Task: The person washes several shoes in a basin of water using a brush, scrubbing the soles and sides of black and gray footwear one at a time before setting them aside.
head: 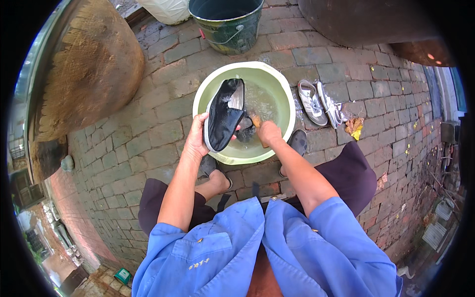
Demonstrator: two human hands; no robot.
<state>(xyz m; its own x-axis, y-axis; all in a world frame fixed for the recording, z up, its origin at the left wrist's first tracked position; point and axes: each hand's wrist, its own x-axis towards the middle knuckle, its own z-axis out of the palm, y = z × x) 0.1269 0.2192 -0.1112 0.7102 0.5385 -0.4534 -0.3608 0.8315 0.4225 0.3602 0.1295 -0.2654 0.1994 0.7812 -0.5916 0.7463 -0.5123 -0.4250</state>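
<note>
A wet black slip-on shoe (224,120) with a pale sole edge is held tilted over a light green plastic basin (197,92). My left hand (198,137) grips it near the toe end, thumb on the sole's side and fingertips showing at the other edge. Cloudy water (267,96) fills part of the basin. My right hand (269,133) is closed around a brown wooden-looking handle (256,120), perhaps of a brush, low over the water. Beside that handle, a dark object (245,130) lies partly in the water, partly hidden behind the black shoe.
A pair of grey and white lace-up shoes (319,104) rests on the brick paving (159,122) right of the basin, near a dry leaf (354,127). Beyond the basin stands a dark bucket (232,35) with a wire handle. Large rounded brown vessels (92,63) flank the space.
</note>
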